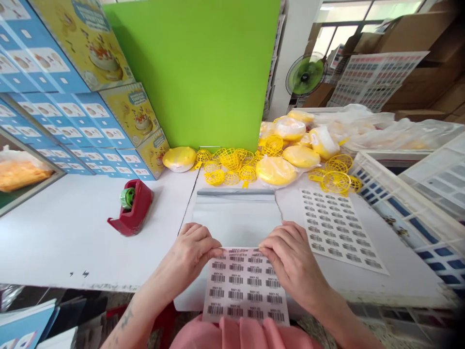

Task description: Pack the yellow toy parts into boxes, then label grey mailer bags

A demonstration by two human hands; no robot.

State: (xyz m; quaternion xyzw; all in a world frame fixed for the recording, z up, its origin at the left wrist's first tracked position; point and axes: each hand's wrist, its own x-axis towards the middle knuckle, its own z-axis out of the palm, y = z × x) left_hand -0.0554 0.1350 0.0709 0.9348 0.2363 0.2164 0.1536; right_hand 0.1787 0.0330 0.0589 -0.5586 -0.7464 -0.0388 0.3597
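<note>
A barcode label sheet (245, 286) hangs over the table's front edge toward my pink top. My left hand (196, 246) pinches its upper left corner, and my right hand (288, 252) pinches the upper right one. Along that edge the sheet looks bent over. Beneath my hands lies a smooth grey sheet (236, 213) with a rolled far edge. A second barcode label sheet (337, 225) rests flat to the right of my right hand. Left of my left hand stands a red tape dispenser (140, 208) with a green roll.
Blue and yellow printed boxes (127, 116) are stacked at the back left, beside a green board (203, 68). Yellow plastic cages (232, 165) and bagged yellow-and-white items (276, 170) lie along the back. A white crate (403, 208) borders the right; a fan (305, 75) stands behind.
</note>
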